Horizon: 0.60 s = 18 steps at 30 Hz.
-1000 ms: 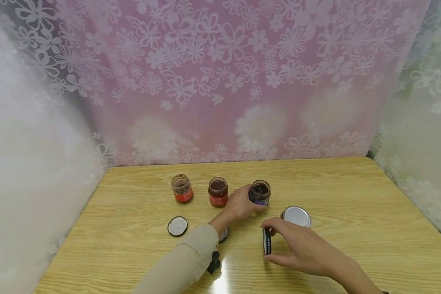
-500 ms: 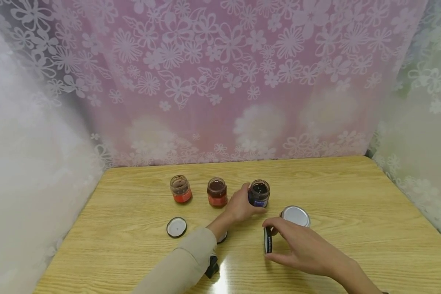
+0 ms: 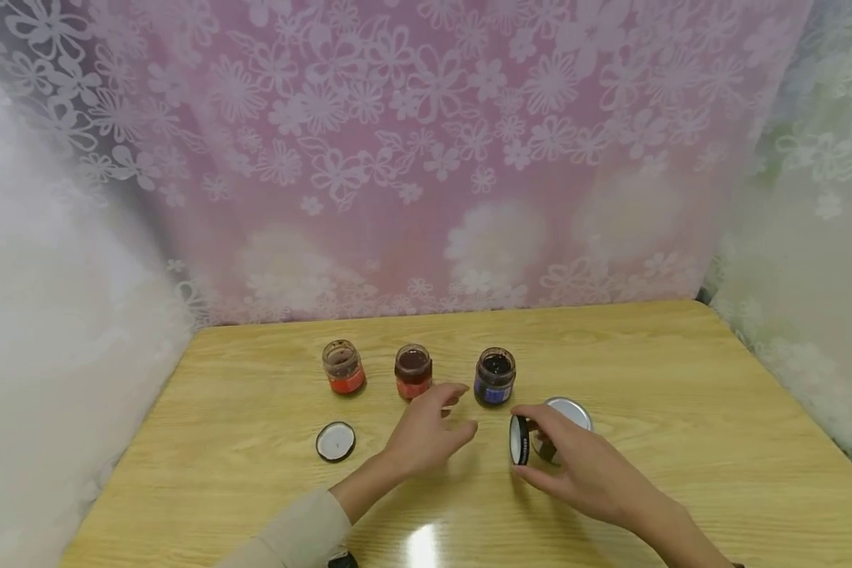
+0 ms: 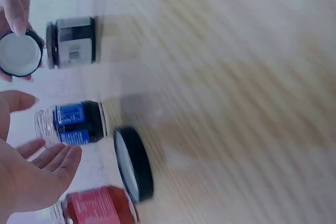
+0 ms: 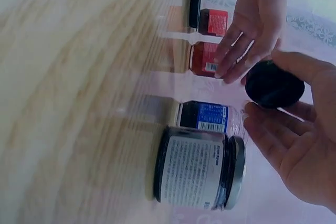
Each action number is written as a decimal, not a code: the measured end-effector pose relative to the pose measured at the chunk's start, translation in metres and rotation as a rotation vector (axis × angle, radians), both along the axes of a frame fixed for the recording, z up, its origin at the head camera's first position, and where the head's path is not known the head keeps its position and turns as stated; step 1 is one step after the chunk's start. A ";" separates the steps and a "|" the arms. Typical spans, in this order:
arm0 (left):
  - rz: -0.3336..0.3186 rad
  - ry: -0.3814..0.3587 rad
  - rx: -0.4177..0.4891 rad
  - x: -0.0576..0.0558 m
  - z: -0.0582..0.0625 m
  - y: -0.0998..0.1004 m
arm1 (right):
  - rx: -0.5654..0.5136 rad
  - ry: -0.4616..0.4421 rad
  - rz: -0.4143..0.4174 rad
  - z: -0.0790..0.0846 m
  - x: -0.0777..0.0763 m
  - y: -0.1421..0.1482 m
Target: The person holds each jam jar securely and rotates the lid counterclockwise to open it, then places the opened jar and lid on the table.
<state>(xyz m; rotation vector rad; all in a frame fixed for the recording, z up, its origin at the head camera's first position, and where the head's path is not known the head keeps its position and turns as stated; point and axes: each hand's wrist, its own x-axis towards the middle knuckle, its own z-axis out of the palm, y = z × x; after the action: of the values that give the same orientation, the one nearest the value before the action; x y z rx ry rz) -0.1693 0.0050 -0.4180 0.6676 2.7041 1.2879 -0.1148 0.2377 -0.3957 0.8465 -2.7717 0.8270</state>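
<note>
My right hand (image 3: 585, 469) pinches a black jar lid (image 3: 520, 440) by its rim, standing on edge above the table with its white inside facing left. My left hand (image 3: 426, 435) holds nothing; its fingers are apart and point right. Beyond them stands an uncapped glass jar with a blue label (image 3: 494, 385) and dark contents. Partly behind my right hand is a jar with a silver lid (image 3: 569, 410). A red-label jar (image 3: 413, 372), uncapped, stands just behind my left fingers.
Another uncapped red-label jar (image 3: 343, 369) is at the left. In front of it a loose lid (image 3: 335, 442) lies white side up. A second loose black lid (image 4: 137, 163) shows in the left wrist view, hidden by my left hand in the head view. Floral curtains surround the table (image 3: 681, 410).
My left hand has let go of the blue-label jar and drawn back toward the near left. My right hand has risen slightly with the lid, farther over the table.
</note>
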 end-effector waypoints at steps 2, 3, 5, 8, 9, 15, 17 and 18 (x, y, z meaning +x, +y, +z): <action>-0.035 0.103 -0.094 0.005 0.001 -0.008 | -0.021 0.003 -0.007 -0.003 -0.001 -0.003; -0.052 0.165 -0.154 0.008 0.001 -0.012 | -0.032 0.007 -0.011 -0.004 -0.001 -0.004; -0.080 0.296 -0.278 0.011 0.000 -0.018 | -0.063 0.005 -0.015 -0.007 -0.001 -0.008; -0.106 0.468 -0.436 0.015 -0.003 -0.025 | -0.110 -0.019 -0.010 -0.011 -0.002 -0.015; -0.113 0.512 -0.478 0.016 -0.005 -0.027 | -0.125 -0.040 -0.008 -0.012 -0.001 -0.017; -0.141 0.577 -0.612 0.017 -0.014 -0.036 | -0.120 -0.175 -0.041 -0.019 -0.003 -0.029; -0.146 0.569 -0.639 0.017 -0.016 -0.038 | -0.085 -0.198 -0.056 -0.021 -0.005 -0.032; -0.147 0.568 -0.652 0.017 -0.017 -0.039 | -0.066 -0.203 -0.058 -0.022 -0.007 -0.033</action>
<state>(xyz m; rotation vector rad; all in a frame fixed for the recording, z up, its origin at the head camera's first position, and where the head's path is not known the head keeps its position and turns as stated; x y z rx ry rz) -0.1525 -0.0344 -0.4349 1.2298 3.1272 0.1333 -0.1218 0.2051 -0.4179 0.7035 -2.9061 1.0425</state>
